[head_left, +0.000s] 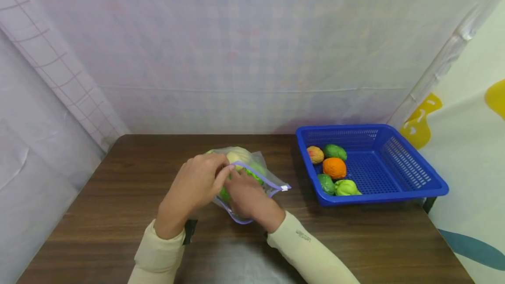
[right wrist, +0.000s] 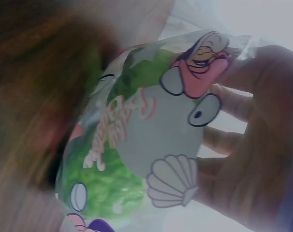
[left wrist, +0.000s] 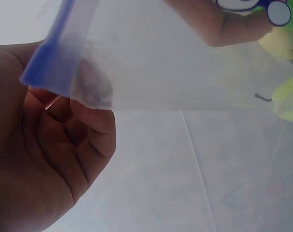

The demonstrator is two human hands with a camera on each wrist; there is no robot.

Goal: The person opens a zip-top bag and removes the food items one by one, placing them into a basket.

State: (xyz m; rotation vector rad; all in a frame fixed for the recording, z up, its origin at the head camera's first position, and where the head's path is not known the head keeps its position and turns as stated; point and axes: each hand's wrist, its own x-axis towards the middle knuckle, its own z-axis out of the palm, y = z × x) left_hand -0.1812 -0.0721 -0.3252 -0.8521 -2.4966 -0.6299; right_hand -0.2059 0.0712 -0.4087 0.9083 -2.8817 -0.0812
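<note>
A clear zip bag (head_left: 272, 178) with a purple seal and white slider lies mouth-up on the table, with cartoon prints on its film (right wrist: 173, 179). My left hand (head_left: 201, 181) pinches the bag's edge at the left of its mouth. My right hand (head_left: 248, 196) reaches into the mouth, its fingers spread among the contents; the print hides the fingertips. Inside are a pale, ridged round piece (head_left: 240, 156), a bright green bumpy piece (right wrist: 107, 179) and a yellow-green piece with a dark stem (left wrist: 288, 99).
To the right stands a blue basket (head_left: 410, 197) holding an orange (head_left: 334, 168), a red-yellow fruit (head_left: 315, 154) and several green pieces, including a light green one (head_left: 346, 187). Under everything is a dark wooden table (head_left: 130, 196); a pale curtain (head_left: 252, 56) hangs behind it.
</note>
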